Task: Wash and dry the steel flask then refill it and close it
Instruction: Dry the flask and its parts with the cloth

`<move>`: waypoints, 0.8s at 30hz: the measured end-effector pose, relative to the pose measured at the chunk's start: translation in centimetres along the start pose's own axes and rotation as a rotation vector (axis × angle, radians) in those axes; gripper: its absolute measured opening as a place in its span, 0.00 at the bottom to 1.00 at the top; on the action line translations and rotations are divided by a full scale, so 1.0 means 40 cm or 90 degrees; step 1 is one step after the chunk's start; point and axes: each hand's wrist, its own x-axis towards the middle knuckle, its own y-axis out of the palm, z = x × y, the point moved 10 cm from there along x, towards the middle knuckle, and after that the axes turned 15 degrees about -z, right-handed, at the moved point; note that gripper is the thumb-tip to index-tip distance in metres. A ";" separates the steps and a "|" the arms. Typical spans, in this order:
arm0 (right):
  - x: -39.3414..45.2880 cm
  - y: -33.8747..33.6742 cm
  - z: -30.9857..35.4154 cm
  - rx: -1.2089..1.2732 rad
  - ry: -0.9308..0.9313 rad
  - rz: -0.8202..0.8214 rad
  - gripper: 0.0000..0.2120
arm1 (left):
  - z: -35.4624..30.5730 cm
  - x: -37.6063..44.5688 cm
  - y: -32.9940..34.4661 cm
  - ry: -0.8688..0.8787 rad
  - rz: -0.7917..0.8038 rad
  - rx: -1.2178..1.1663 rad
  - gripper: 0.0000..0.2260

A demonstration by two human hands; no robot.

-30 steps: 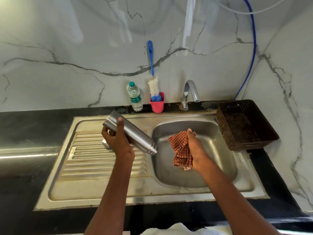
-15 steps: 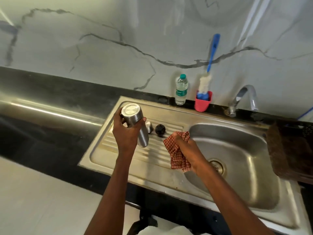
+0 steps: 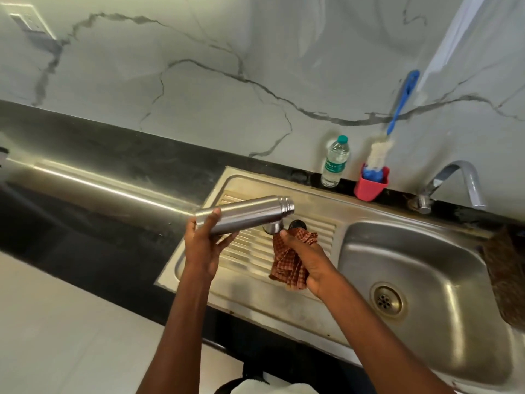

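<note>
My left hand [image 3: 203, 245] grips the steel flask [image 3: 247, 214] near its base and holds it almost level above the ribbed drainboard [image 3: 250, 251], its open threaded mouth pointing right. My right hand [image 3: 305, 258] holds a bunched red checked cloth [image 3: 289, 263] just below and right of the flask's neck. Behind the cloth, on the drainboard, lie the steel cap [image 3: 273, 228] and a black stopper [image 3: 298, 223], both partly hidden.
A small plastic water bottle [image 3: 335, 162] and a red cup [image 3: 370, 186] with a blue-handled bottle brush [image 3: 397, 109] stand against the marble wall. The tap [image 3: 451, 183] overhangs the sink basin [image 3: 420, 268]. A brown basket [image 3: 508, 277] sits at the right edge. Black counter stretches left.
My left hand has turned the flask from base-up to nearly level with its mouth to the right. The right hand with the cloth moved left from the basin to the drainboard. The camera swung left.
</note>
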 end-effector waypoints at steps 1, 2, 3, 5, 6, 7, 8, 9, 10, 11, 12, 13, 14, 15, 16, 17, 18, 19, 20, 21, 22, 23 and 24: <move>0.005 0.022 0.009 0.016 0.001 -0.005 0.22 | 0.022 0.005 0.001 -0.033 0.030 -0.005 0.29; 0.011 0.046 0.020 0.035 -0.003 -0.009 0.21 | 0.035 0.008 -0.001 -0.059 0.056 0.006 0.30; 0.015 0.066 0.034 0.055 -0.013 -0.013 0.21 | 0.045 0.013 -0.007 -0.069 0.076 0.042 0.33; 0.021 0.093 0.061 0.074 -0.034 -0.027 0.21 | 0.047 0.027 -0.022 -0.043 0.121 0.165 0.35; 0.022 0.099 0.073 0.073 -0.045 -0.035 0.22 | 0.044 0.031 -0.022 -0.012 0.155 0.241 0.34; 0.021 0.105 0.085 0.072 -0.060 -0.038 0.22 | 0.039 0.038 -0.021 0.024 0.194 0.319 0.32; 0.021 0.111 0.097 0.067 -0.079 -0.039 0.21 | 0.033 0.041 -0.014 0.061 0.235 0.391 0.30; 0.016 0.123 0.108 0.053 -0.101 -0.033 0.19 | 0.029 0.043 -0.003 0.092 0.270 0.461 0.30; 0.010 0.135 0.115 0.030 -0.123 -0.030 0.18 | 0.029 0.044 0.012 0.120 0.297 0.527 0.31; 0.000 0.147 0.123 0.007 -0.147 -0.028 0.16 | 0.031 0.044 0.029 0.151 0.314 0.589 0.34; -0.009 0.165 0.129 -0.012 -0.174 -0.025 0.15 | 0.033 0.047 0.043 0.182 0.322 0.635 0.36; -0.017 0.179 0.132 -0.035 -0.200 -0.026 0.14 | 0.038 0.055 0.054 0.207 0.320 0.657 0.37; -0.021 0.192 0.131 -0.059 -0.221 -0.032 0.13 | 0.042 0.066 0.056 0.225 0.304 0.659 0.37; -0.022 0.199 0.127 -0.082 -0.234 -0.047 0.12 | 0.043 0.078 0.053 0.236 0.279 0.651 0.37; -0.018 0.198 0.118 -0.100 -0.233 -0.067 0.12 | 0.042 0.091 0.046 0.246 0.247 0.640 0.37; -0.014 0.192 0.106 -0.106 -0.222 -0.088 0.11 | 0.039 0.104 0.036 0.254 0.215 0.635 0.38; -0.007 0.183 0.092 -0.095 -0.204 -0.106 0.11 | 0.036 0.112 0.028 0.264 0.190 0.631 0.38; -0.002 0.171 0.077 -0.073 -0.185 -0.119 0.12 | 0.033 0.116 0.021 0.276 0.169 0.629 0.37; 0.002 0.158 0.062 -0.051 -0.164 -0.133 0.12 | 0.030 0.117 0.015 0.290 0.150 0.626 0.36; 0.003 0.144 0.048 -0.036 -0.143 -0.144 0.13 | 0.028 0.117 0.011 0.301 0.137 0.620 0.35; 0.003 0.133 0.037 -0.027 -0.127 -0.151 0.14 | 0.032 0.116 0.006 0.309 0.129 0.613 0.35; 0.002 0.123 0.028 -0.020 -0.116 -0.154 0.14 | 0.037 0.116 0.002 0.314 0.125 0.607 0.36; 0.003 0.114 0.024 -0.010 -0.110 -0.154 0.14 | 0.043 0.116 -0.003 0.317 0.122 0.603 0.37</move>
